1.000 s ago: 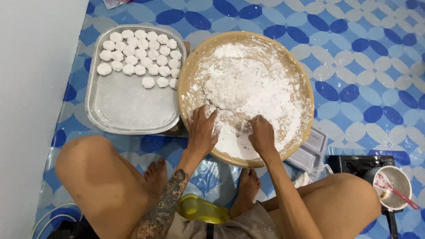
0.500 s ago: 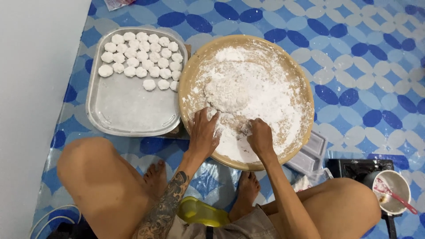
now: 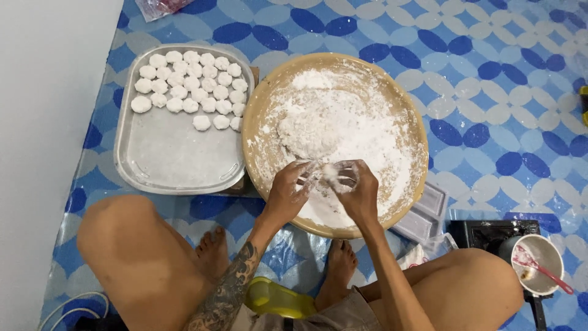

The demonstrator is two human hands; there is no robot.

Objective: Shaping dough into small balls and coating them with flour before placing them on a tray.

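Round flour-dusted tray (image 3: 411, 129) on patterned floor mat (image 3: 490, 73); metal tray (image 3: 177, 156) beside, white balls in rows (image 3: 190, 89). Left hand (image 3: 288, 193), right hand (image 3: 358, 193) now lifted off flour, jointly pinching small dough lump (image 3: 331, 173) above near rim; shaping under way.
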